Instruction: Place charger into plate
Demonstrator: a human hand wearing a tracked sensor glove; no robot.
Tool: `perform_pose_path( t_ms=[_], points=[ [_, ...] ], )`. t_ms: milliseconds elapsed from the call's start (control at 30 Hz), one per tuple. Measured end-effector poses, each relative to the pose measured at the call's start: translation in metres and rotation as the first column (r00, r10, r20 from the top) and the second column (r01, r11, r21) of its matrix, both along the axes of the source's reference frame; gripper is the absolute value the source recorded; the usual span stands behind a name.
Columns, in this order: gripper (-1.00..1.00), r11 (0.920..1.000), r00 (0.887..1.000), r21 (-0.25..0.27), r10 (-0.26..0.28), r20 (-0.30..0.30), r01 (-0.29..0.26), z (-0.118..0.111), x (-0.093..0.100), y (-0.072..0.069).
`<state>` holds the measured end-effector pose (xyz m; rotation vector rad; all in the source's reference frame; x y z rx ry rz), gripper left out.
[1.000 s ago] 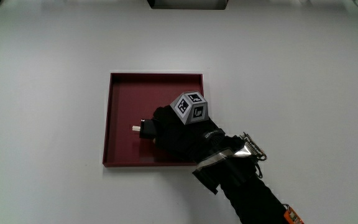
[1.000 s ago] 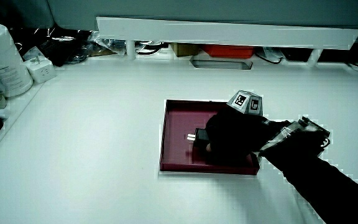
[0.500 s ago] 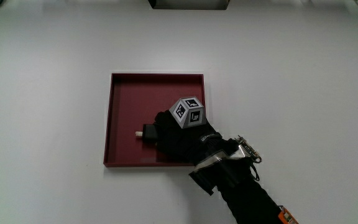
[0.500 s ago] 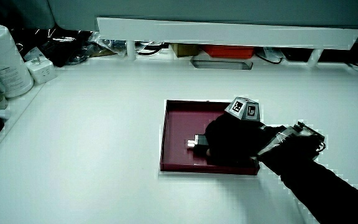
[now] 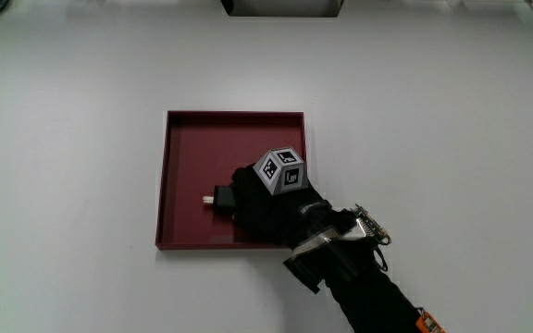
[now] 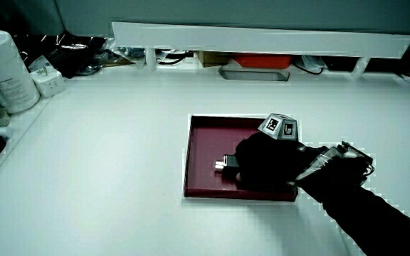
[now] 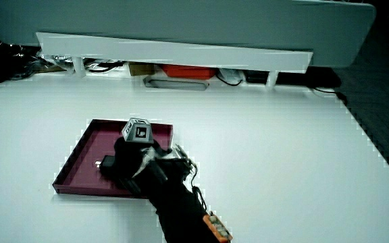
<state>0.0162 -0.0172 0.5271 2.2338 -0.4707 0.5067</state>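
Side view of the table [image 6: 105, 163]. A square dark-red plate [image 6: 203, 146] lies near the table's middle. The gloved hand [image 6: 265, 165], its patterned cube [image 6: 280, 126] uppermost, rests inside the plate at the corner nearest the person, fingers curled around a small black charger [image 6: 228, 163] whose pale tip projects toward the plate's centre. The forearm [image 6: 354, 203] crosses the plate's near edge.
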Motion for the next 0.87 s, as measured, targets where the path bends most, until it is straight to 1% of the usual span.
perform_pose_path(
  t_ms=[33,100,133,200,233,300,333,367,400,433,467,500,600,633,667,700,733,767,800,867],
  points=[
    [-0.45,1.0000,1.000,0.000,0.002,0.000,-0.002,0.001,0.000,0.000],
    [-0.52,0.9999,1.000,-0.005,-0.011,-0.003,0.011,0.002,0.000,0.001],
    [-0.55,1.0000,1.000,-0.001,-0.004,0.002,0.004,-0.002,0.001,0.001],
    [-0.61,1.0000,1.000,-0.006,0.001,0.010,-0.001,0.000,0.004,0.000],
    [-0.64,0.9996,1.000,-0.026,0.004,0.019,-0.003,-0.002,0.007,-0.001],
    [-0.70,0.9994,0.999,-0.034,0.009,0.037,-0.008,-0.008,0.012,-0.005],
    [-0.73,0.9998,0.999,-0.018,0.005,0.043,-0.004,-0.018,0.014,-0.006],
    [-0.76,0.9995,0.999,-0.031,0.004,0.050,-0.003,-0.018,0.016,-0.008],
    [-0.79,0.9999,0.998,-0.012,-0.003,0.055,0.003,-0.027,0.019,-0.009],
    [-0.82,0.9999,0.999,-0.008,-0.013,0.052,0.014,-0.031,0.022,-0.011],
    [-0.85,0.9999,0.996,-0.011,-0.010,0.093,0.011,-0.037,0.026,-0.011],
    [-0.88,0.9989,0.987,-0.019,-0.039,0.154,0.043,-0.027,0.029,-0.013],
    [-0.97,0.9974,0.980,-0.010,-0.068,0.186,0.071,-0.043,0.044,-0.016],
    [-1.00,0.9964,0.983,-0.064,-0.044,0.176,0.056,-0.054,0.048,-0.016],
    [-1.00,0.9959,0.983,-0.061,-0.056,0.175,0.067,-0.064,0.052,-0.016],
    [-1.00,0.9934,0.986,-0.098,-0.044,0.161,0.060,-0.072,0.056,-0.016],
    [-1.00,0.9921,0.984,-0.103,-0.053,0.172,0.071,-0.078,0.060,-0.016],
    [-1.00,0.9894,0.988,-0.132,-0.039,0.152,0.060,-0.089,0.063,-0.015],
    [-1.00,0.9899,0.985,-0.128,-0.040,0.167,0.062,-0.097,0.067,-0.013],
    [-1.00,0.9894,0.984,-0.125,-0.052,0.169,0.073,-0.110,0.074,-0.012]
  ],
)
